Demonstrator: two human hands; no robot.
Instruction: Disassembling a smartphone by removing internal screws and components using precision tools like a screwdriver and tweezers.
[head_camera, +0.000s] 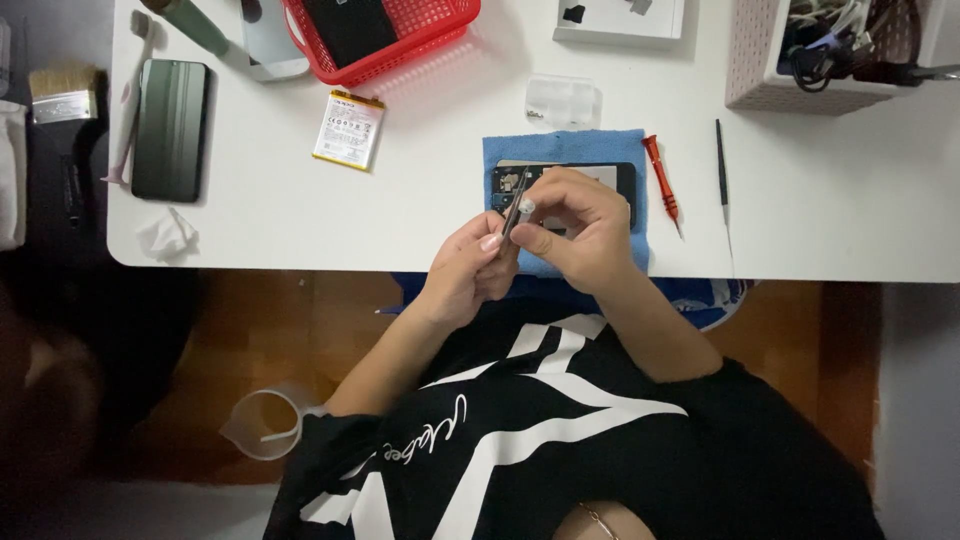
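Between the two hands, over the near edge of the white table (420, 215), a pair of thin metal tweezers (517, 212) is held. The right hand (575, 235) pinches them from above with thumb and forefinger closed tight on the shaft, and the left hand (470, 270) comes from below, its fingertips also closed against the lower part of the tweezers. What the tips of the tweezers carry is too small to see.

Under the hands lies a blue cloth (570, 150), and on it an opened black phone (610, 178) with its inner parts showing. The right hand covers the middle of this phone, so only its left end and right end are visible.

Just beside the cloth on the right lies a red screwdriver (661, 183), and a little farther a thin black tool (721, 165). Behind the cloth is a small clear plastic piece (562, 100). To the left, well apart from the hands, lie a flat battery (348, 130), a red basket (385, 35), a dark phone (171, 128), a crumpled tissue (165, 235) and a brush (62, 95). A pale perforated box (770, 60) with cables stands at the far right corner.
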